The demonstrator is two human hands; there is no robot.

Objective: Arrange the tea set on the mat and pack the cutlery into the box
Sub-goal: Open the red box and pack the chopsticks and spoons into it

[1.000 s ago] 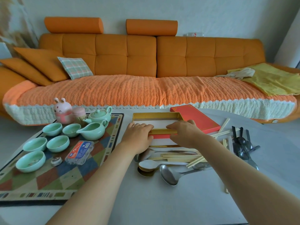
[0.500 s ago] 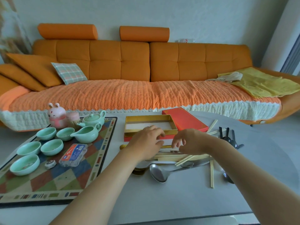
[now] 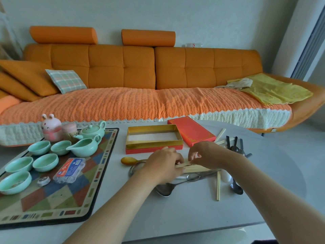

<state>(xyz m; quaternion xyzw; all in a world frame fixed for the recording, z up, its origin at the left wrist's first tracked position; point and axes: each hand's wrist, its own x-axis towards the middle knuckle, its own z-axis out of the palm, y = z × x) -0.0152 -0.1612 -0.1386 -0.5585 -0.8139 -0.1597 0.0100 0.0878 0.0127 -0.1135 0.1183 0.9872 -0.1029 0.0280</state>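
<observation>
– Hands, head view: how do they stand?
– Left hand [image 3: 163, 166] and right hand [image 3: 209, 154] are close together, low over the worktop [image 3: 175, 217]. Each curls on one bundle of chopsticks [image 3: 195, 168], the left round its left end. The right seems to pinch it further along.

– Where does the bundle lie relative to the box [image 3: 153, 150]?
– Just nearer the person than the box. Both long axes run left to right, roughly parallel. A few chopsticks already lie inside, along the near wall. The left hand is straight in front of the box. The right is off its right front corner.

– What does the coming move turn on?
– Probably a short carry away from the body, with little turning needed. The box's near wall must be cleared.

– What stands around?
– The lid [image 3: 191, 130] lies just right of the box. A gold spoon [image 3: 129, 160] lies left of the hands and a steel spoon [image 3: 165, 189] under the left wrist. Two loose chopsticks [image 3: 218, 185] point toward the person. Dark spoons [image 3: 235, 147] lie beyond the right hand. The mat [image 3: 52, 199] with teapot [image 3: 93, 129] and cups [image 3: 45, 162] lies well to the left.
</observation>
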